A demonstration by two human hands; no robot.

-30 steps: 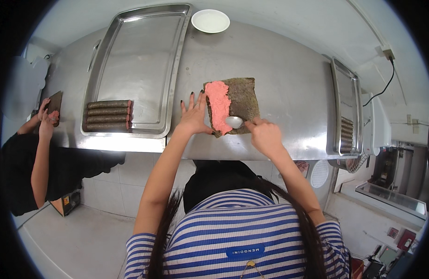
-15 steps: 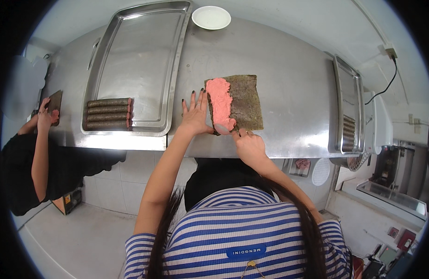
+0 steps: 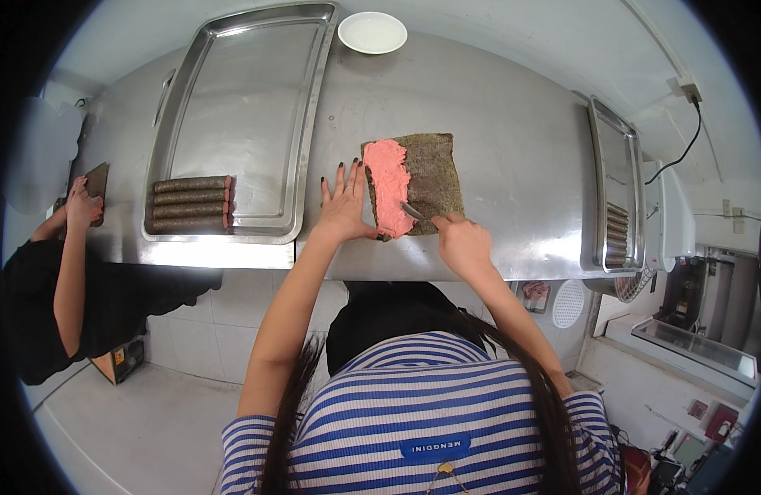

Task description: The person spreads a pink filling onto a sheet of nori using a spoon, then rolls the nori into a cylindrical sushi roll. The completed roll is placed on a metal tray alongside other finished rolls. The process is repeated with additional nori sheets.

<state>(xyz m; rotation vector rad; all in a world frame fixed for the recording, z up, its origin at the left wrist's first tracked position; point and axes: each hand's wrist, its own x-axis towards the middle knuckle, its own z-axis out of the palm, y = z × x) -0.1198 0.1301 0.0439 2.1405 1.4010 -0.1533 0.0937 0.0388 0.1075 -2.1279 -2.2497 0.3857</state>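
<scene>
A dark green sheet of nori [image 3: 434, 175] lies flat on the steel table in front of me. Pink paste [image 3: 386, 177] covers a strip along its left side, its surface uneven. My left hand [image 3: 343, 213] rests with fingers spread at the sheet's left edge, the thumb by its lower left corner. In my right hand [image 3: 465, 245] is a metal spoon [image 3: 416, 213], gripped by its handle near the sheet's lower right. Its tip touches the right border of the paste, and the fist hides most of the handle.
Left of me, a large steel tray [image 3: 232, 107] holds several nori rolls [image 3: 190, 204]. A white bowl [image 3: 372, 33] stands at the table's far side. Another tray [image 3: 615, 140] with rolls sits at the right end. On the far left, a co-worker's hands [image 3: 83, 202] handle a nori sheet.
My right hand has shifted right, and the spoon has moved up from the strip's lower end to its right border. The paste's lower end looks flatter. My left hand stays nearly in place.
</scene>
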